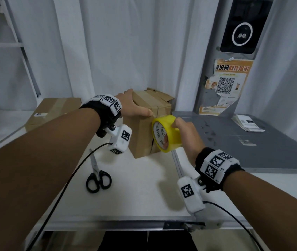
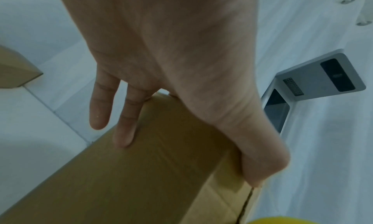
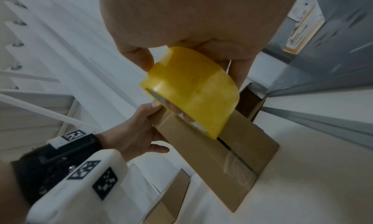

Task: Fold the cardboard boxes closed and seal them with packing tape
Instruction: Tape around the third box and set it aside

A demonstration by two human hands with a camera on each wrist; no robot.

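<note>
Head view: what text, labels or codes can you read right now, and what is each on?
"MADE IN CHINA": tape roll core, in right hand.
"取件指引": orange poster, with a QR code; its first characters are cut off, its small print too small.
Label on the flat box: blurred.
Card stack: unreadable.
Wrist markers: patterns only.

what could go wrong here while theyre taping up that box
The left hand only rests on top of the cardboard box, thumb over the front edge, so a pull from the tape roll in the right hand might slide or tip it. The front seam looks slightly gapped, so tape may bridge it unevenly. The scissors lie away from both busy hands, which could make cutting awkward.
</note>
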